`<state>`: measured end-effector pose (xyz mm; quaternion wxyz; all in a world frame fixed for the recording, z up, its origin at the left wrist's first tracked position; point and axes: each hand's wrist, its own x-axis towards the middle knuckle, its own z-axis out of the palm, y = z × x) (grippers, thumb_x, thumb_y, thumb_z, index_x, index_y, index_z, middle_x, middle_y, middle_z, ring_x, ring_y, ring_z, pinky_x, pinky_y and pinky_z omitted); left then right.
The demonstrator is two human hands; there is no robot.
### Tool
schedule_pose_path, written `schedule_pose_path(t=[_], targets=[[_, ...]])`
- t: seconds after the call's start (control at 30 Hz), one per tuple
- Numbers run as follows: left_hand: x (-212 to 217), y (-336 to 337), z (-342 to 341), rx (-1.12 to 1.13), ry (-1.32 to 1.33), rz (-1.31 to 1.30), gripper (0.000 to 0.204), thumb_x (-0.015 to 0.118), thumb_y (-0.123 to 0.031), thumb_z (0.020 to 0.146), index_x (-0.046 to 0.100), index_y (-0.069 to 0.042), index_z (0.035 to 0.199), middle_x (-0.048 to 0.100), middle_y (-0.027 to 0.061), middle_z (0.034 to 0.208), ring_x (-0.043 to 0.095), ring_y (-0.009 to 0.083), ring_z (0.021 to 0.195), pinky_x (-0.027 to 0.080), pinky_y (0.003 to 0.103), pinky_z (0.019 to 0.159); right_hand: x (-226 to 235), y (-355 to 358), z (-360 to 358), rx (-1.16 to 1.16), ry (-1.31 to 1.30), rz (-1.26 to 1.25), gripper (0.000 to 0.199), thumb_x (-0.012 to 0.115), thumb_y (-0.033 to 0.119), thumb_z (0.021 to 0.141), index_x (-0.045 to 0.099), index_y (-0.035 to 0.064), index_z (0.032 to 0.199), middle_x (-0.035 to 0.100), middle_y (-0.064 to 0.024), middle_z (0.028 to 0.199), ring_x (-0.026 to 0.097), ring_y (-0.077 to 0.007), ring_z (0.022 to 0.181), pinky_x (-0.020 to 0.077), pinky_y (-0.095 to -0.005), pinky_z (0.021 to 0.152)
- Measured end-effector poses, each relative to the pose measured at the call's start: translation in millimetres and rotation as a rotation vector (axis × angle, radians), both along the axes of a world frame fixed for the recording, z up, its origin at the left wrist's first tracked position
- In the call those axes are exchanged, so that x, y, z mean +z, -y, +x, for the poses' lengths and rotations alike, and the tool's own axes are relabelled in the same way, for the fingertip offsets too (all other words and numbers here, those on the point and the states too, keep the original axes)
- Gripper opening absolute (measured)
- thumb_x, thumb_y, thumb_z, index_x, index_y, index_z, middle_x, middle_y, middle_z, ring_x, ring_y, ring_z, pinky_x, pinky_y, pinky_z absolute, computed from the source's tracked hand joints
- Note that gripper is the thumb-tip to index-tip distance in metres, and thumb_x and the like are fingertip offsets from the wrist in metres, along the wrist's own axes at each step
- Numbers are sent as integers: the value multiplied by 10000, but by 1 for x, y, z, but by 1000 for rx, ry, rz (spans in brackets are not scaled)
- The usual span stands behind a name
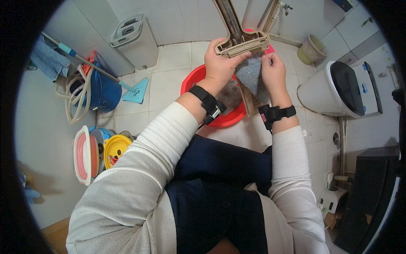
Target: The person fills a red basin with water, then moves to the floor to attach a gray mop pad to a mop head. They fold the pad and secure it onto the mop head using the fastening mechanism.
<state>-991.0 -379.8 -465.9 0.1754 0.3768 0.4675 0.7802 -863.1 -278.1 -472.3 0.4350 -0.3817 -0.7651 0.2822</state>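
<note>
My left hand point(220, 64) grips a long beige plastic part point(243, 43) with a wide end and a narrow neck, its thumb along the near edge. Brown stains coat the hollow inside of that part, and its upper end runs out of view. In my right hand point(274, 72) a grey cloth point(250, 75) is pinched, hanging just below the part's wide end. Under both hands stands a red basin point(189, 80) with murky greyish contents. A second beige slatted piece point(250, 106) leans at the basin's near right side, partly hidden by the cloth.
On the left are a grey lidded bin point(141, 51), a blue bucket point(105, 95) with a hose, a light-blue triangular mop point(136, 92) and stacked plastic basins point(116, 146). A white bin with a black lid point(344, 86) and a small pail point(311, 50) stand right.
</note>
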Motion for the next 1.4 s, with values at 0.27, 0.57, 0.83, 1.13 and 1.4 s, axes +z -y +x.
schedule_pose_path(t=[0.27, 0.57, 0.83, 1.13, 1.4], targets=[[1, -5, -1, 3, 33, -1, 617, 832, -104, 699, 427, 51, 1139, 666, 155, 984, 641, 170, 871, 526, 284, 773, 11, 16, -3, -100, -12, 576, 253, 655, 77, 792, 604, 97, 1039, 583, -136, 932, 585, -360, 883, 472, -444, 781], [1, -5, 4, 41, 84, -15, 589, 832, -128, 706, 442, 51, 1109, 674, 150, 950, 645, 160, 829, 532, 275, 738, 17, 22, 3, 172, 273, 800, 254, 590, 29, 753, 643, 115, 986, 566, -59, 879, 592, -257, 831, 502, -359, 679], [-5, -5, 2, 40, 61, -62, 569, 828, -100, 696, 435, 26, 1087, 667, 146, 960, 652, 167, 854, 543, 288, 747, 16, 14, 9, 294, 227, 731, 221, 603, 22, 762, 630, 80, 974, 587, -82, 913, 612, -291, 788, 516, -375, 668], [-9, -5, 0, 157, -101, -93, 628, 868, -173, 649, 460, 11, 1089, 674, 130, 961, 655, 177, 870, 532, 306, 763, 6, 2, 17, 334, 107, 631, 205, 604, 14, 790, 621, 56, 990, 632, -113, 952, 624, -310, 801, 521, -348, 692], [-10, -8, -2, 233, -86, -80, 635, 865, -132, 653, 458, 25, 1115, 666, 137, 968, 648, 180, 877, 531, 296, 758, -5, 22, 2, 318, 37, 189, 436, 742, 135, 723, 520, 2, 1075, 611, -167, 977, 637, -271, 869, 528, -347, 698]])
